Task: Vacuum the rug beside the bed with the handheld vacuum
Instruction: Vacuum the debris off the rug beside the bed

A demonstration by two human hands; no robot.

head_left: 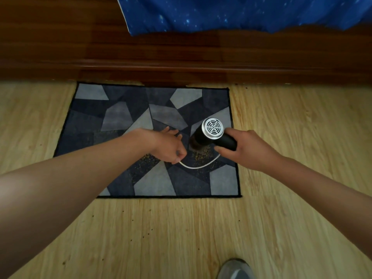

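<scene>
Pale wood floor (281, 218), dark bed frame (181, 57) behind. Black vacuum (203, 135), silver grille up, nozzle down on grey patchwork rug (112, 117) among crumbs (201, 156); gripped by right hand (247, 150), white cord (197, 167) pinched in left hand (167, 146).

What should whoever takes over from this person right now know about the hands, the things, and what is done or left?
Right hand: grips the black handheld vacuum with a silver grilled end, nozzle down on the rug.
Left hand: pinches the vacuum's thin white cord, holding it off the work area.
The grey and blue geometric-patterned rug lies flat against the dark wooden bed frame.
Done: cannot tell; the far half looks cleaner.
Left: yellowish crumbs around the nozzle and to its left. Dark specks also dot the light wooden floor.
</scene>
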